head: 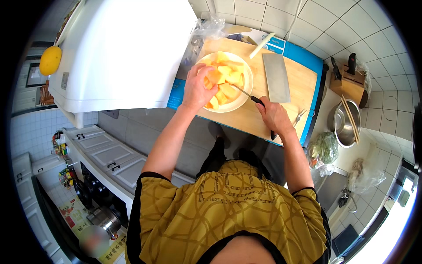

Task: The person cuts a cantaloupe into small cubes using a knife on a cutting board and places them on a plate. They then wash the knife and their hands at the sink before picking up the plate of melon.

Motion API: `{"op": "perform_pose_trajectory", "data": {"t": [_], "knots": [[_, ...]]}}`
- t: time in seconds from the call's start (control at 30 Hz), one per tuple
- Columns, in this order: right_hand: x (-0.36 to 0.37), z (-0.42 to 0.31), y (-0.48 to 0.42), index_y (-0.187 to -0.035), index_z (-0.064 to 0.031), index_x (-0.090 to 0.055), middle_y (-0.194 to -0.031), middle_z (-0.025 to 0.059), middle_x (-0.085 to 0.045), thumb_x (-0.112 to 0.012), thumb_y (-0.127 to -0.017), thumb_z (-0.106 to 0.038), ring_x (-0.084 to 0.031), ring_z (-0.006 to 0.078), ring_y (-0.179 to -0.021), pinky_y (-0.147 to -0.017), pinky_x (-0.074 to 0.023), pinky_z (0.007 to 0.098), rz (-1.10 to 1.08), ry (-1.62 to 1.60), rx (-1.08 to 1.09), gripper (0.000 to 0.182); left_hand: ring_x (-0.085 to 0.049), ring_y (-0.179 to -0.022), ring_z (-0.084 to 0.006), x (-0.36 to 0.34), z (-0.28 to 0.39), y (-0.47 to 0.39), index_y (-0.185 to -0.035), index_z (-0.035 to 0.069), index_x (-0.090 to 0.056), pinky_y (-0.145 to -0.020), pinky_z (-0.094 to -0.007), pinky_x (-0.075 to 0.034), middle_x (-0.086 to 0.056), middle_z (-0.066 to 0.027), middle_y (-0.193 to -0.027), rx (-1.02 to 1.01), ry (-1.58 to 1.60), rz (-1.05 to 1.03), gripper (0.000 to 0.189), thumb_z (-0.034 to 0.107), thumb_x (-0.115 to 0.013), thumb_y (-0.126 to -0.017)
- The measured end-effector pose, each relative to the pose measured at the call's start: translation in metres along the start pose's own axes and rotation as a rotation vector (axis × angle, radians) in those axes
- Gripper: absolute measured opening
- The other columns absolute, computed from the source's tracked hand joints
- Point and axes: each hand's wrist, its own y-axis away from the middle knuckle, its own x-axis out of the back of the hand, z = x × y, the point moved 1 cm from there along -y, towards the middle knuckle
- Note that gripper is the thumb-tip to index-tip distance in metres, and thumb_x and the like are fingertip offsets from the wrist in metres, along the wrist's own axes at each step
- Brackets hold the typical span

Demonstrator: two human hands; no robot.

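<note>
A pale plate heaped with orange melon chunks rests on a wooden cutting board. My left hand is at the plate's left side, its fingers and thumb around a melon piece. In my right hand is a small knife with a black handle, its blade reaching over the plate's right rim among the chunks. A wide metal cleaver blade lies flat right of the plate. Near my right wrist lies a small metal fork.
A white appliance stands at left, a yellow fruit at its edge. Tiled wall rises behind the board. At right are a knife block, a metal bowl with chopsticks across it, and bagged greens.
</note>
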Motion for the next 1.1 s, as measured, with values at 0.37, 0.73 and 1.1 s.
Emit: {"op": "perform_pose_trajectory", "data": {"t": [0.37,0.73,1.1], "knots": [[-0.002,0.0,0.001,-0.093,-0.0032,-0.051,-0.072,0.0242,-0.061,-0.048,-0.092,-0.03,-0.059,0.0431,-0.072,-0.064,-0.0463,0.0511,-0.011,-0.032,-0.013,0.027,-0.05,-0.111,-0.028,0.002,-0.02,-0.007,-0.112,0.008,-0.053,-0.095,-0.0347,-0.041,-0.051,-0.013,-0.118,-0.012,0.011,0.002,0.055,0.006,-0.074,-0.061],[-0.003,0.003,0.009,-0.096,-0.0042,-0.051,-0.072,0.0246,-0.06,-0.048,-0.091,-0.031,-0.058,0.0437,-0.072,-0.064,-0.0461,0.0512,-0.014,-0.067,-0.044,0.027,-0.045,-0.12,-0.0233,-0.014,-0.047,-0.022,-0.131,0.006,-0.04,-0.101,-0.032,-0.038,-0.044,-0.0125,-0.131,0.199,0.315,-0.284,0.075,-0.001,-0.069,-0.063],[0.003,0.005,0.009,-0.096,-0.0053,-0.052,-0.073,0.0243,-0.061,-0.05,-0.091,-0.03,-0.058,0.0436,-0.074,-0.065,-0.0462,0.0507,-0.019,-0.08,-0.055,0.025,-0.038,-0.127,-0.026,0.016,-0.037,0.008,-0.138,0.01,-0.033,-0.104,-0.0387,-0.034,-0.039,-0.0121,-0.137,0.316,0.218,-0.331,0.085,0.003,-0.073,-0.063]]}}
